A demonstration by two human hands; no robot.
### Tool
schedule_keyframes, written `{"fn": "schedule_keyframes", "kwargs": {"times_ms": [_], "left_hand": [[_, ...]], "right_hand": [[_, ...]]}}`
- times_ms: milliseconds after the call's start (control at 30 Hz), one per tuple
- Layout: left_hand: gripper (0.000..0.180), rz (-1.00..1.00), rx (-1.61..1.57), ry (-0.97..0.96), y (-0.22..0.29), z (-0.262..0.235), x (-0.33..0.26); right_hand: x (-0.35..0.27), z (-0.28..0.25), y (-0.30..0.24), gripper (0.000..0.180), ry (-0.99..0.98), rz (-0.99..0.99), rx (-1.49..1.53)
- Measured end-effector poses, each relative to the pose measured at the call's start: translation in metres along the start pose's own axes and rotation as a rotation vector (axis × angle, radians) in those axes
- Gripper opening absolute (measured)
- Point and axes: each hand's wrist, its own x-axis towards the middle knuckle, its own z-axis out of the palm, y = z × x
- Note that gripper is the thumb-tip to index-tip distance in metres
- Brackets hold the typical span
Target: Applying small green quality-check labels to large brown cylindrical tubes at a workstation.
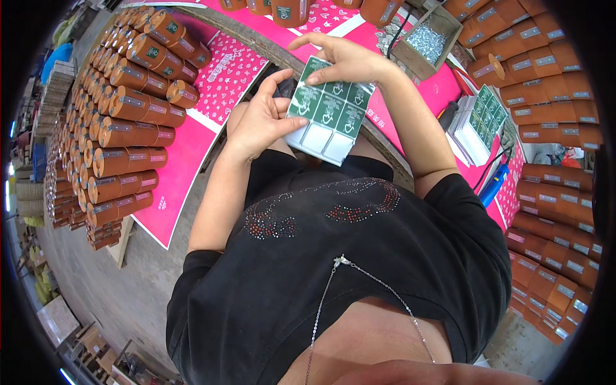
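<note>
Over my lap I hold a stack of label sheets (326,117) covered in square green labels with white print. The lowest row of squares on the top sheet is bare white. My left hand (260,122) grips the sheets at their left edge, thumb on top and index finger stretched up; its other fingers are partly hidden. My right hand (346,59) reaches over the upper edge, its thumb pressed on a green label near the upper left corner. The right index finger points out to the left, past the sheets. The right hand's remaining fingers are hidden.
Terracotta-coloured cylinders (131,106) are piled at the left on a pink patterned cover (173,186); more cylinders (555,205) are stacked at the right. A wooden box of small metal pieces (426,40), another label stack (473,128) and a blue-handled tool (494,185) lie to the right.
</note>
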Motion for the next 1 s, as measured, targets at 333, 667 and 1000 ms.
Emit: {"fn": "schedule_keyframes", "kwargs": {"times_ms": [333, 667, 1000], "left_hand": [[0.060, 0.092, -0.046, 0.139, -0.006, 0.010, 0.014], [0.052, 0.226, -0.182, 0.355, -0.009, 0.012, 0.020], [0.047, 0.116, -0.368, 0.364, -0.003, 0.024, 0.020]], "right_hand": [[-0.015, 0.009, 0.012, 0.058, 0.557, -0.265, -0.530], [-0.044, 0.039, 0.022, 0.049, 0.480, -0.050, 0.683], [-0.041, 0.049, 0.016, 0.030, 0.601, -0.184, 0.628]]}}
